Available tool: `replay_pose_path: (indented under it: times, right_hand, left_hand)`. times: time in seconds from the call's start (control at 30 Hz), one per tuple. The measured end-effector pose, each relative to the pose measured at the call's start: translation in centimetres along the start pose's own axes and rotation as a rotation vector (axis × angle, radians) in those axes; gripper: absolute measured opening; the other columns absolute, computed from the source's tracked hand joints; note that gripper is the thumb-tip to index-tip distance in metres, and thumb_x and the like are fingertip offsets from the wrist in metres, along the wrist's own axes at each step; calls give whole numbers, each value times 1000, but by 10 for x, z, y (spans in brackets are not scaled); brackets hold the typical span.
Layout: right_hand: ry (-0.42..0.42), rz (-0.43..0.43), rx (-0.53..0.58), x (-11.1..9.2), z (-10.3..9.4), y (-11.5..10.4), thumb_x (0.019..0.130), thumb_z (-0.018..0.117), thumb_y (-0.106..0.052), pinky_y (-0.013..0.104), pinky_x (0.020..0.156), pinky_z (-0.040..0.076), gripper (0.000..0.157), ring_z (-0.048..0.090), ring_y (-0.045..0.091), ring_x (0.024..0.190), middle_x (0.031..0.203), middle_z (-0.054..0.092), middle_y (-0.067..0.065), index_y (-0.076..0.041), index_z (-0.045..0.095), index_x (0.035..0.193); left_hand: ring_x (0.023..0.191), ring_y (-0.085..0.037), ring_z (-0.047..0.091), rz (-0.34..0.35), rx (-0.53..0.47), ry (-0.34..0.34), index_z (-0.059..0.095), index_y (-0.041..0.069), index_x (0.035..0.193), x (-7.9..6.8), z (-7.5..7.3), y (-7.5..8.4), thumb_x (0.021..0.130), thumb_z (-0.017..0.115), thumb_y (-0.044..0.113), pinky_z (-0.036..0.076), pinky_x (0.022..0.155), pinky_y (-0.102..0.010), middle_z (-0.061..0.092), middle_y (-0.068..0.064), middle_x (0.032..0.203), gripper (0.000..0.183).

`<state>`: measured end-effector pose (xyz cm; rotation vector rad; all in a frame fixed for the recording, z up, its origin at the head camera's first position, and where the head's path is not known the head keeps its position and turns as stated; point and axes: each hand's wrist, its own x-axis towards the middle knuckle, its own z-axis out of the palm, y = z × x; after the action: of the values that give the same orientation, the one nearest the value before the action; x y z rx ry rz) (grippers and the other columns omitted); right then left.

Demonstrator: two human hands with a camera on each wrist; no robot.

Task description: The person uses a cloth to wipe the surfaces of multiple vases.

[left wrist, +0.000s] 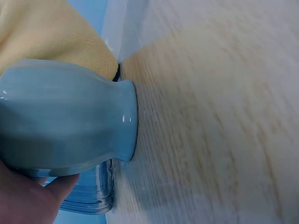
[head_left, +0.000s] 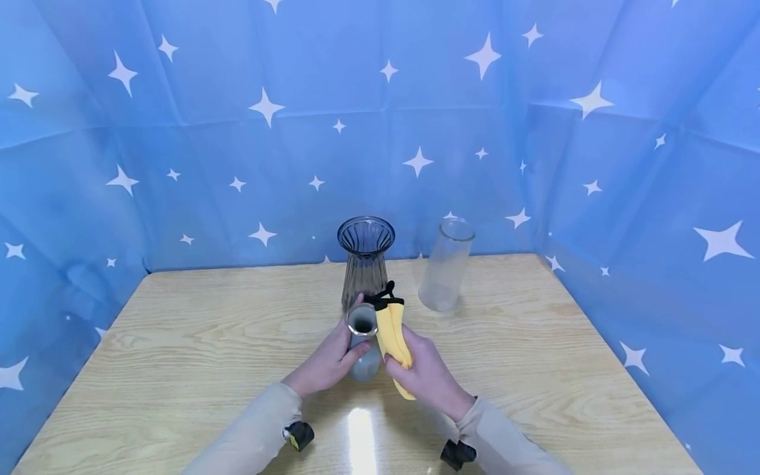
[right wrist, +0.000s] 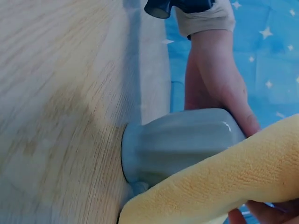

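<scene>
A glazed grey-blue vase point(left wrist: 70, 116) stands upright on the table, its round mouth facing up in the head view. My left hand point(head_left: 329, 359) grips it from the left near the top, thumb across the front. In my right hand point(head_left: 429, 373) is a folded yellow cloth point(head_left: 392, 336) with black edging, held against the vase's right side. The cloth's lower end hangs beside the vase in the right wrist view, hiding part of its wall. Behind the vase stands a dark ribbed glass vase point(head_left: 365, 254), partly covered by the left hand and cloth.
A clear glass cylinder vase point(head_left: 446, 267) stands at the back right of the wooden table point(head_left: 225, 330). Blue cloth walls point(head_left: 332, 72) with white stars rise behind the table and along its sides. Black bands point(head_left: 458, 454) sit on both sleeves.
</scene>
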<state>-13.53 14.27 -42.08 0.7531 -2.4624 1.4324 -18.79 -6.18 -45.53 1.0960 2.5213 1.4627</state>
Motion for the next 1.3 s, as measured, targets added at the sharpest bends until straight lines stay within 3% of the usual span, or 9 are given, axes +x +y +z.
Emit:
replay_pose_path:
  times: [0.27, 0.37, 0.47, 0.57, 0.7, 0.77, 0.9, 1.03, 1.3]
  right_hand:
    - [17, -179, -411, -3, 2, 1, 78, 61, -3, 34, 73, 49, 39, 51, 19, 90, 109, 54, 10, 0, 59, 117]
    - [-8, -188, -448, -4, 1, 2, 80, 61, -6, 31, 70, 48, 34, 48, 18, 88, 111, 51, 10, -2, 59, 113]
    - [-90, -137, -331, -3, -3, 2, 86, 62, -10, 28, 68, 48, 31, 47, 15, 86, 119, 47, 10, -6, 58, 117]
    - [-210, -22, -92, -1, -12, 4, 95, 59, -18, 33, 80, 49, 32, 49, 19, 99, 132, 41, 12, -9, 56, 126]
    - [-324, 178, 204, 6, -25, 10, 104, 39, -26, 51, 103, 34, 42, 35, 33, 129, 146, 31, 14, -5, 49, 139]
    - [-343, 238, 290, 9, -29, 14, 105, 34, -24, 51, 105, 30, 43, 31, 32, 131, 145, 32, 13, -5, 46, 142]
    - [-327, 240, 358, 11, -28, 20, 103, 45, -16, 42, 99, 42, 39, 43, 30, 122, 141, 34, 11, -11, 46, 142]
    - [-302, 188, 352, 12, -23, 22, 99, 56, -13, 38, 91, 50, 54, 48, 27, 117, 142, 31, 8, -19, 36, 148]
    - [-296, 212, 295, 16, -18, 25, 94, 65, -15, 51, 109, 31, 74, 29, 31, 137, 155, 23, 13, -12, 21, 153]
  left_hand:
    - [144, -20, 12, 12, -1, 3, -5, 14, 155, 1, -2, 1, 102, 50, 25, 16, 115, -42, 3, -5, 161, 77]
    - [144, -21, 11, 16, 0, 6, -5, 14, 155, 0, -3, 2, 102, 50, 24, 17, 115, -44, 1, -6, 161, 77]
    - [144, -21, 12, 17, 0, 7, -5, 15, 155, 0, -3, 2, 102, 50, 25, 17, 115, -44, 1, -6, 161, 77]
    - [143, -22, 15, 24, -3, 14, -4, 14, 155, -1, -3, 2, 101, 50, 24, 18, 114, -45, 2, -6, 161, 77]
    - [143, -22, 16, 25, -5, 23, -2, 13, 155, -2, -3, 1, 101, 52, 21, 17, 115, -43, 3, -4, 161, 77]
    - [143, -21, 15, 21, -4, 22, -2, 13, 156, -3, -3, 1, 101, 52, 20, 16, 115, -42, 2, -4, 161, 77]
    - [144, -23, 13, 16, -13, 9, -2, 14, 156, -3, -2, 1, 101, 51, 22, 16, 115, -44, 1, -4, 161, 77]
    - [144, -23, 12, 19, -23, -2, -2, 14, 156, -2, -2, 1, 101, 51, 24, 17, 114, -47, 1, -5, 161, 77]
    - [144, -22, 12, 39, -12, -6, -2, 17, 156, -1, -3, -1, 101, 51, 22, 16, 115, -44, 2, -3, 161, 77]
